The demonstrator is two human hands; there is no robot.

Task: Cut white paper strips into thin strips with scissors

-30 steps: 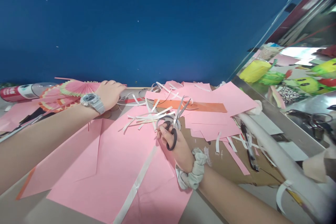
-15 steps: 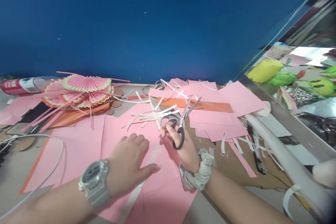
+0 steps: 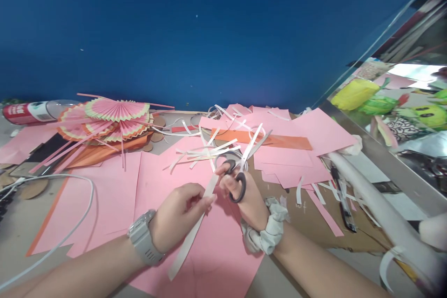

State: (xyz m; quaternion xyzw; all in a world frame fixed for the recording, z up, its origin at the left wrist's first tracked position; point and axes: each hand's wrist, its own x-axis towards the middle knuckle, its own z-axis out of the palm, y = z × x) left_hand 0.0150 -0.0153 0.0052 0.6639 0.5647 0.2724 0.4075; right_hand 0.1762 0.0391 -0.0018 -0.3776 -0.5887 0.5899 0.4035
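My left hand (image 3: 183,212) is closed, thumb and fingers pinching a white paper strip (image 3: 186,247) near its upper part. The strip slants down to the lower left above pink paper sheets (image 3: 216,251). My right hand (image 3: 244,195) has its fingers through the black handles of a pair of scissors (image 3: 240,170). The blades point up and away, spread apart. Its fingertips are at the strip's upper end; whether they grip it too I cannot tell. Several cut white strips (image 3: 206,151) lie heaped just beyond the hands.
Folded paper fans (image 3: 115,116) and a bottle (image 3: 31,112) lie at the left, with a white cable (image 3: 87,205) in front. An orange strip (image 3: 272,140) crosses pink paper pieces behind the scissors. At right are a pen (image 3: 344,205) and a white tube (image 3: 373,205).
My left hand, flat on the pink paper before, has closed on the white strip and lifted it off the sheet. My right hand keeps the scissors in nearly the same place.
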